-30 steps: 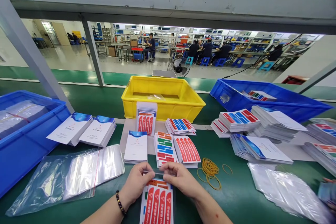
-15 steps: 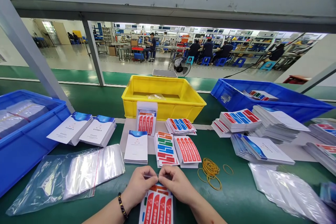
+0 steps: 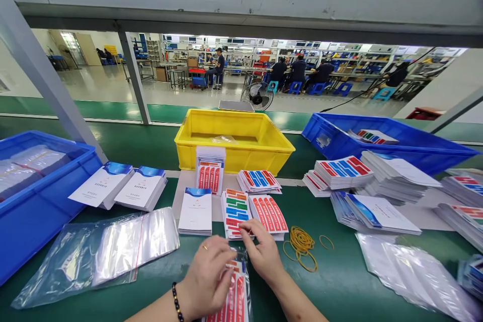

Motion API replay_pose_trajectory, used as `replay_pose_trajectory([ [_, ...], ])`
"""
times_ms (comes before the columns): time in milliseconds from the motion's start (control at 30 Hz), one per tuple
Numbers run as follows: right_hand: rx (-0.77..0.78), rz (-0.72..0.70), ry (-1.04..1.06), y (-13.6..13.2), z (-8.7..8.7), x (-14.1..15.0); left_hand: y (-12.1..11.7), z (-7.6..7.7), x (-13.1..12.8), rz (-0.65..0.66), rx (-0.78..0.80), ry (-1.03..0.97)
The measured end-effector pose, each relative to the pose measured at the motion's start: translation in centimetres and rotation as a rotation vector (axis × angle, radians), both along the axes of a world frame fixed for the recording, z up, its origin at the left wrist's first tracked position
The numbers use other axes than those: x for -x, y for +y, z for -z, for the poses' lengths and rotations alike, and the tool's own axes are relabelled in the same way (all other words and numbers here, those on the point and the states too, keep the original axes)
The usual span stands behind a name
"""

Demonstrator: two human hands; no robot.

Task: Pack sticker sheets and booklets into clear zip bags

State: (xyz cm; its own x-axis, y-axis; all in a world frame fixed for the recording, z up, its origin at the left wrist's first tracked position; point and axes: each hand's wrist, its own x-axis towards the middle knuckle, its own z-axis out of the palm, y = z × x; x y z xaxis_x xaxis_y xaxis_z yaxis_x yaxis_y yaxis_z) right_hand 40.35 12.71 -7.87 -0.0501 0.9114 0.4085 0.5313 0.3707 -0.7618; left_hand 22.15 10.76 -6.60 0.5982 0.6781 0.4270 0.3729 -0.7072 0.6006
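A clear plastic bag (image 3: 241,257) holding printed sticker sheets (image 3: 231,298), red strips on top, lies on the green table in front of me. My left hand (image 3: 207,274), with a ring and a beaded bracelet, is over the bag's upper left part, fingers and thumb apart. It partly covers the bag, and contact is hard to make out. Beyond the bag's top right corner, my right hand (image 3: 263,251) has its bent fingers and thumb slightly apart, holding nothing visible. Its fingertips are close to the front edge of a multicoloured sticker stack (image 3: 237,210).
White-and-blue booklets (image 3: 195,214) and red sticker sheets (image 3: 268,214) stand in stacks before a yellow bin (image 3: 234,153). Rubber bands (image 3: 302,242) lie to the right. Empty plastic bags (image 3: 136,246) lie left. Blue bins (image 3: 45,201) flank the table; people (image 3: 298,70) sit far behind.
Both hands have parted from their pinch at the bag's top edge. The left has come down over the bag; the right has moved forward and right. The bag's top shows now.
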Motion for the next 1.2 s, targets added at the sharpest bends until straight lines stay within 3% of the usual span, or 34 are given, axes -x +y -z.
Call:
replay_pose_trajectory([
  [133,-0.091,0.054,0.005,0.0,-0.1,-0.1,-1.1,1.8,-1.5,0.253,0.083,0.317],
  [333,-0.116,-0.016,-0.005,-0.3,-0.3,0.5,-1.7,4.1,-2.3,0.236,0.151,0.484],
  [500,-0.111,-0.075,-0.031,-0.1,0.3,0.7,-1.9,4.2,-2.2,0.22,0.133,0.53],
  [633,-0.135,-0.097,-0.042,-0.1,0.7,0.6,-2.3,2.7,-1.5,0.184,0.074,0.426],
  [700,-0.141,-0.096,-0.033,-0.3,0.7,0.5,-2.3,1.2,-0.6,0.119,0.074,0.381],
  [767,-0.144,-0.089,-0.017,-0.4,0.6,0.3,-1.7,-0.5,1.0,-0.031,0.112,0.392],
  [833,-0.151,-0.085,-0.006,-0.6,0.4,0.3,-0.7,-1.9,3.3,-0.281,0.153,0.434],
  [900,-0.16,-0.091,-0.003,-0.6,0.3,0.4,0.5,-2.7,6.0,-0.595,0.291,0.514],
  [933,-0.163,-0.098,-0.005,-0.6,0.3,0.4,1.2,-2.8,7.3,-0.678,0.331,0.543],
  [1000,-0.167,-0.112,-0.011,-0.6,0.3,0.6,2.2,-2.6,9.7,-0.752,0.386,0.592],
  [1067,-0.172,-0.122,-0.012,-0.6,0.5,0.7,2.9,-2.2,11.4,-0.748,0.433,0.621],
  [1200,-0.17,-0.135,0.006,-0.7,0.8,0.8,3.2,-2.1,12.4,-0.72,0.461,0.617],
])
